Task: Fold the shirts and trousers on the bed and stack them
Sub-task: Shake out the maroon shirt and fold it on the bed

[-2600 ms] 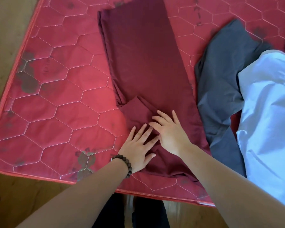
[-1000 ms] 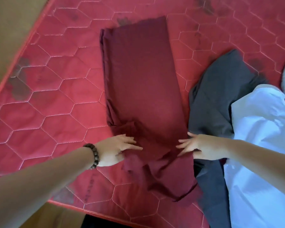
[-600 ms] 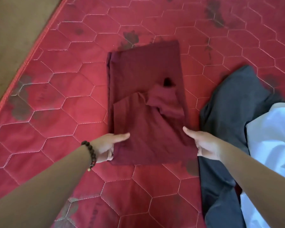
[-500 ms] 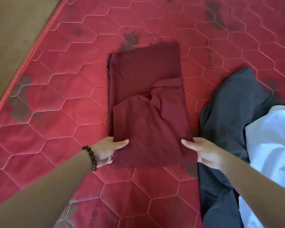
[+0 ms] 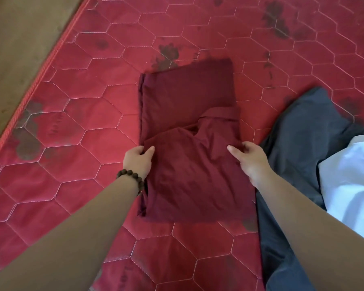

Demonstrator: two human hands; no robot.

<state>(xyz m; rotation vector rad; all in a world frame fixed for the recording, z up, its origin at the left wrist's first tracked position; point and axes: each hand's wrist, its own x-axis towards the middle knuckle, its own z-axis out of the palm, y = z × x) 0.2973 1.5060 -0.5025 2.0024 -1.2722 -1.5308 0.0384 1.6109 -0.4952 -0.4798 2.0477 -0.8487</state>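
The left hand [image 5: 138, 159] is seen at the left edge of the maroon garment [image 5: 189, 143], thumb laid on top of the folded flap and fingers curled at or under its edge; a pinch on the cloth is indicated. The right hand [image 5: 250, 159] is placed at the opposite edge, thumb stretched over the top layer and fingers bent round the side, so that a hold on the same flap is judged likely. A beaded bracelet [image 5: 131, 176] is worn on the left wrist.

The maroon garment is laid flat near the middle of the red quilted mattress [image 5: 72, 122], with its near portion doubled over the far portion. The upper flap is uneven: a band, possibly a waistband or hem, is exposed at the right, with a small gap beside it. Whether shirt or trousers cannot be told.

The fabric is judged thin, light and soft, with no stiffness of its own. Sagging and shifting of layers are to be expected if it is lifted by one point. A hold at both side edges, through all layers, is recommended, and the fold is best pressed flat before the next one.

A dark grey garment [image 5: 303, 133] is noted touching the maroon one along its right side, unfolded, with a white garment [image 5: 349, 175] lying partly over it. Neither is yet folded, and no stack is formed.
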